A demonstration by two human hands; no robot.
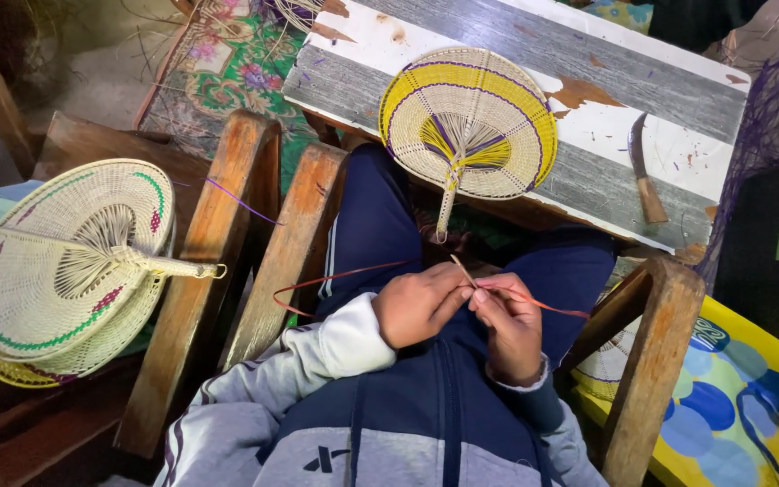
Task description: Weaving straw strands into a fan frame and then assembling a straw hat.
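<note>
the left hand (pixel 418 307) and the right hand (pixel 508 325) meet over the lap, fingertips touching. both are closed in a pinch on a thin reddish-brown strip of cane (pixel 344 273), which loops out to the left across the dark blue trouser leg and runs on to the right past the right hand. a short pale sliver (pixel 462 269) sticks up from between the fingers.

just beyond the knees, a round woven fan with yellow and purple bands and a pale handle (pixel 469 122) lies flat on a low wooden board painted in grey and white stripes (pixel 588 54), its handle pointing toward the person. a small knife with a wooden handle (pixel 646 171) lies on the same board, well to the right of the fan.

at the left, a stack of cream woven fans with green and pink trim (pixel 60 271) rests on a dark wooden bench (pixel 83 144), handles pointing right. no container with contents shows clearly; a yellow and blue patterned bag (pixel 732 388) lies at the lower right, its inside hidden.
</note>
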